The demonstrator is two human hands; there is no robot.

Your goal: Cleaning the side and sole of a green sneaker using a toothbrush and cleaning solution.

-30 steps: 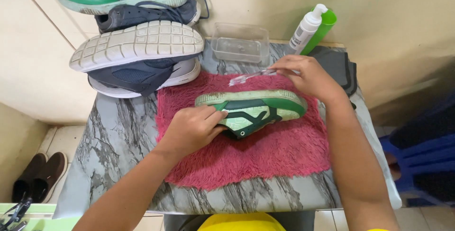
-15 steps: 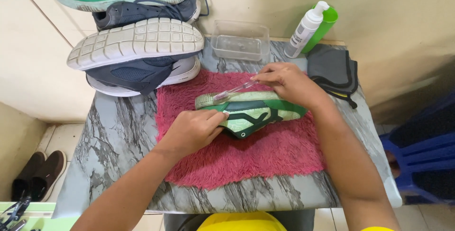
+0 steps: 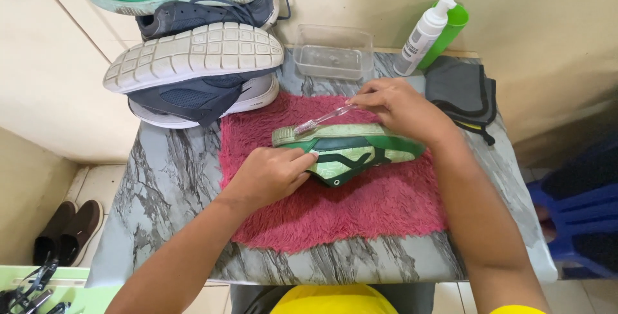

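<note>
Bristles of the toothbrush (image 3: 325, 119), pinched in the right hand (image 3: 396, 109), seemingly touch the left end of the left-to-right lying shoe (image 3: 351, 150), gripped by the left hand (image 3: 273, 173).

A green shoe (image 3: 351, 150) with pale green sole and dark stripes lies on its side on the pink mat (image 3: 335, 211), sole edge facing the far side. A clear toothbrush (image 3: 324, 120) slants across it, bristles touching the sole's left end.

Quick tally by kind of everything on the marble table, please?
Shoes: 4, counting the green sneaker under the left hand
Clear toothbrush in the right hand: 1
Bottles: 2
Clear plastic tub: 1
Cloths, pink shaggy and grey: 2
Total: 10
</note>
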